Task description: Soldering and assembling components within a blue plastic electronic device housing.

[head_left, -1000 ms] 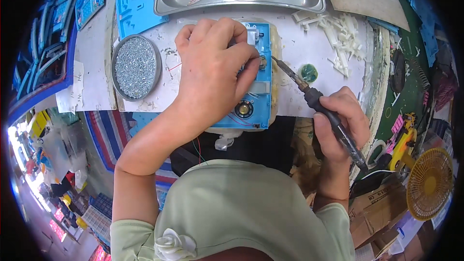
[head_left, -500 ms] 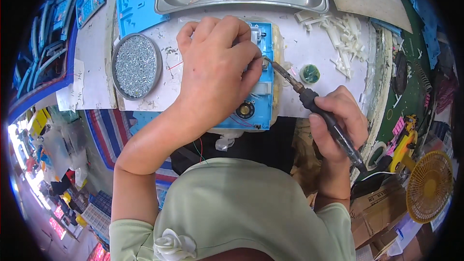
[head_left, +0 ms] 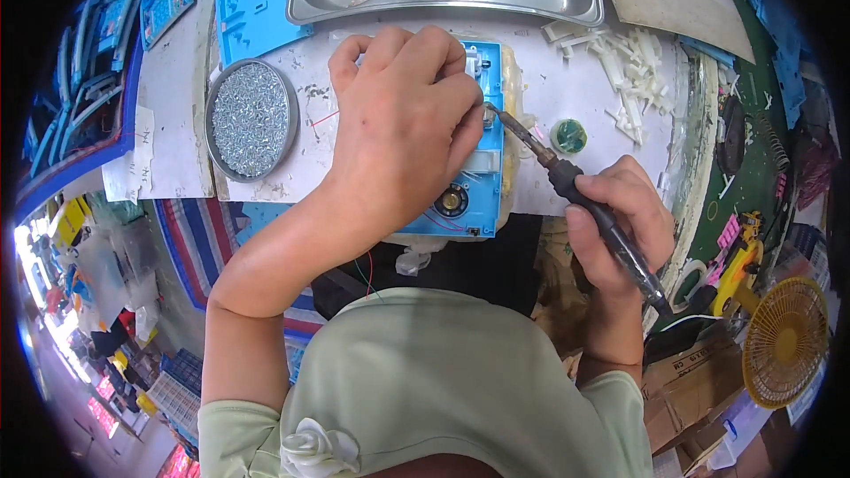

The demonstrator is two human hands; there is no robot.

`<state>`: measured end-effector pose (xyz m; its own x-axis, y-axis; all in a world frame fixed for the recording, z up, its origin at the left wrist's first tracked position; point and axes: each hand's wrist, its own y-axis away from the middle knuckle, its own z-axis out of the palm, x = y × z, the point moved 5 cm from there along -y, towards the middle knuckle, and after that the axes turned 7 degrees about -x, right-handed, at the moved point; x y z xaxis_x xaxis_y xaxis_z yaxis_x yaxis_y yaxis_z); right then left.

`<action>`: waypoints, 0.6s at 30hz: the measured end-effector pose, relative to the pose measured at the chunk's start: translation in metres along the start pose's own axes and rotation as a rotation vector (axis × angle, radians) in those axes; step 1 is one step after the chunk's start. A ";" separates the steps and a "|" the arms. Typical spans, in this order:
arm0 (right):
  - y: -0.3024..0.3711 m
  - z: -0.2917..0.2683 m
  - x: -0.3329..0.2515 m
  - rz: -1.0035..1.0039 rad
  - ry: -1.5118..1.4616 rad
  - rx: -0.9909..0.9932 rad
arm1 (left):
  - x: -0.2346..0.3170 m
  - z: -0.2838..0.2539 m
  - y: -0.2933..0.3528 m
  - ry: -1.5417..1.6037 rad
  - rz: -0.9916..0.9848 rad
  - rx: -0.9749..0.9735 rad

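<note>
My right hand (head_left: pixel 627 223) is closed round the black handle of a soldering iron (head_left: pixel 591 197). Its tip touches or nearly touches a spot inside a blue plastic housing (head_left: pixel 489 186), close to the fingers of my left hand (head_left: pixel 403 115). That left hand lies over the housing with fingers bent and pinched together; whatever they hold is hidden beneath them. A small round speaker (head_left: pixel 452 201) and thin wires show in the lower part of the housing. To the right of the iron's tip stands a small round tub of green material (head_left: pixel 568 135).
A round dish of small metal screws or pins (head_left: pixel 251 121) stands left. At the back is a steel compartment tray (head_left: pixel 496 7), with a blue panel (head_left: pixel 257 9) beside it. White plastic parts (head_left: pixel 633 75) lie to the right; a yellow fan (head_left: pixel 785 343) is at lower right.
My left hand has shifted very slightly to the right over the blue housing. The soldering iron and my right hand stay nearly in place.
</note>
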<state>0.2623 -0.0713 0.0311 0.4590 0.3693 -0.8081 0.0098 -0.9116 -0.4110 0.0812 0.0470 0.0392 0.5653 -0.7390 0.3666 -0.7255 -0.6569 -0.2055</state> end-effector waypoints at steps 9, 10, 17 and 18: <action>0.001 -0.005 -0.002 0.003 0.007 0.008 | 0.001 0.000 -0.001 -0.012 0.004 0.006; 0.002 -0.005 -0.001 0.003 0.008 0.010 | 0.000 0.000 -0.001 -0.011 0.003 0.005; 0.003 -0.007 -0.001 -0.019 0.009 0.034 | 0.001 0.000 -0.001 -0.020 0.003 -0.001; 0.003 -0.007 -0.001 -0.021 0.012 0.036 | 0.001 -0.001 -0.001 -0.023 0.003 -0.002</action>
<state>0.2682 -0.0759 0.0341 0.4698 0.3856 -0.7941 -0.0124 -0.8966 -0.4427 0.0826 0.0468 0.0404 0.5715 -0.7444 0.3453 -0.7283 -0.6540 -0.2045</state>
